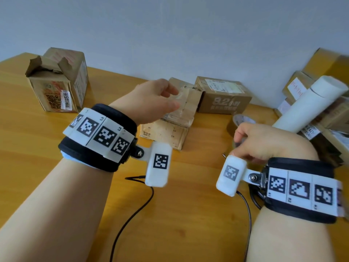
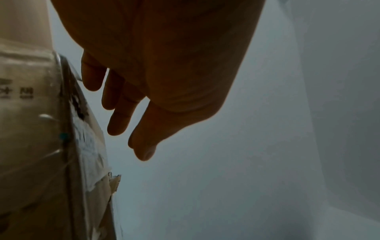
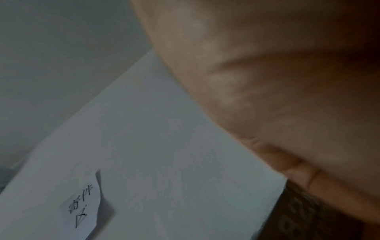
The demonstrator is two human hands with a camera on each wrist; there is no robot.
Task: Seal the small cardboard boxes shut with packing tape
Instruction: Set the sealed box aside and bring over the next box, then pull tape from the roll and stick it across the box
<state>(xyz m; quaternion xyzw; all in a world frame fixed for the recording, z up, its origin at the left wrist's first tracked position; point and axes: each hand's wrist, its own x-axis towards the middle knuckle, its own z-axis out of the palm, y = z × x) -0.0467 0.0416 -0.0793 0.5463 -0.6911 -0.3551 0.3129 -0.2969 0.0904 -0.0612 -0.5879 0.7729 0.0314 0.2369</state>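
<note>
A person's left hand (image 1: pixel 151 100) hovers, fingers loosely spread and empty, over a taped box (image 1: pixel 171 120) at mid-table (image 1: pixel 37 157), apparently to steady it. The right hand (image 1: pixel 264 142) curls beside the tape roll (image 1: pixel 240 122); whether it holds anything cannot be told. An open box (image 1: pixel 56 80) waits far left.

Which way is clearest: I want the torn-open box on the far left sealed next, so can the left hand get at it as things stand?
Probably yes. The left hand is open, holds nothing, and hovers over the taped middle box. Bare table lies between it and the torn-open box, with nothing in the way.
</note>
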